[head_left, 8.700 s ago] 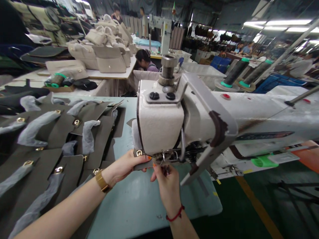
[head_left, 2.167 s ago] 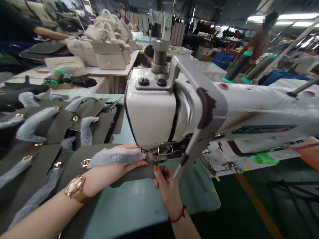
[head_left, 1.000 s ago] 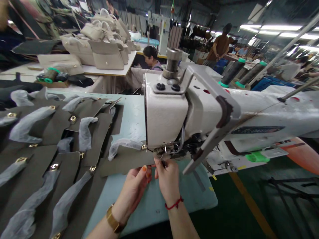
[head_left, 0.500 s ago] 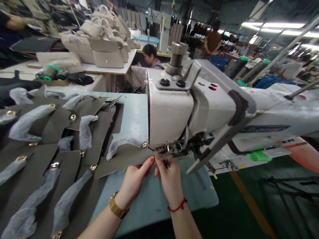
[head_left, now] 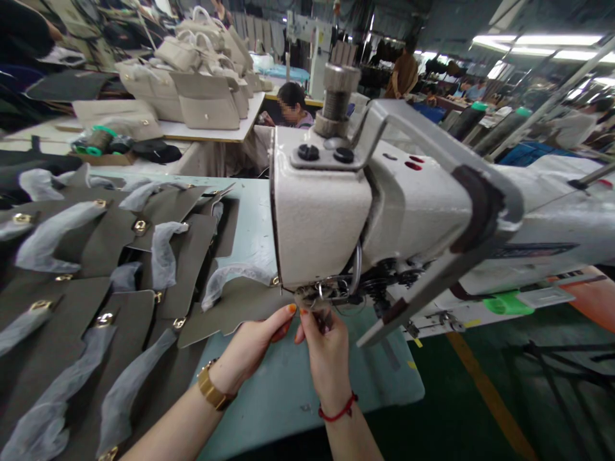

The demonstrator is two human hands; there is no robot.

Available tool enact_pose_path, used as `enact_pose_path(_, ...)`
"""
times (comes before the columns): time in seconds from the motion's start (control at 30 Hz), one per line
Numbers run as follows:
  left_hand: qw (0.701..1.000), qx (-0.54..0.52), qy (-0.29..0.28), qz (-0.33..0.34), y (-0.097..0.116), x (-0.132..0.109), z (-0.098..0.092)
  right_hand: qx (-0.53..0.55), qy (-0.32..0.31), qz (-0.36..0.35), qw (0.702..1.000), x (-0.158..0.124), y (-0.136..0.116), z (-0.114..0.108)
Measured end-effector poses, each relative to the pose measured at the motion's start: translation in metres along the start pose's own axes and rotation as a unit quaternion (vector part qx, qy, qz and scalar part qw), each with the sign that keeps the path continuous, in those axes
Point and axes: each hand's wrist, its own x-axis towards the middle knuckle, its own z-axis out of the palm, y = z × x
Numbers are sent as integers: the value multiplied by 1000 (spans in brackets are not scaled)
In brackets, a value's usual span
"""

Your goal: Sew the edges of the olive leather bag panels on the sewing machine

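A grey-brown bag panel [head_left: 240,301] with a plastic-wrapped handle [head_left: 235,275] lies tilted at the left of the sewing machine head [head_left: 321,211], its right end hidden under the head. My left hand [head_left: 257,346] is closed at the panel's near edge, thumb pointing to the needle area. Just beside it, my right hand [head_left: 329,352] is closed in a pinch below the presser parts [head_left: 319,291]. Something small and dark shows between its fingers, too hidden to name. Both hands' fingertips nearly meet.
Several similar panels with wrapped handles [head_left: 129,384] and gold fittings cover the left of the pale blue table [head_left: 269,410]. A grey metal guard [head_left: 432,275] juts out from the machine head. Beige bags [head_left: 206,102] are piled on a table behind, where a person [head_left: 300,112] sits.
The view has shifted slightly, so the machine head appears larger and further left. The left forearm lies lower and more to the left. Both hands stay closed at the same spot by the needle area.
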Motion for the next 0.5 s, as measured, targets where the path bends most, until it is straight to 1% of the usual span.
enact_pose_path(0.1, 1000, -11, -18, 3, 3, -5, 4, -14, -6, -3, 1000, 2, -3, -2)
enact_pose_path(0.23, 999, -28, -22, 10, 7, -13, 10, -25, -26, -10, 999, 5, -5, -8)
enact_pose_path(0.4, 999, -42, -14, -8, 4, -11, 10, -35, -32, -14, 999, 7, -5, -9)
enact_pose_path(0.5, 998, -58, -9, -15, 2, -9, 10, -29, -31, -4, 999, 7, -6, -8)
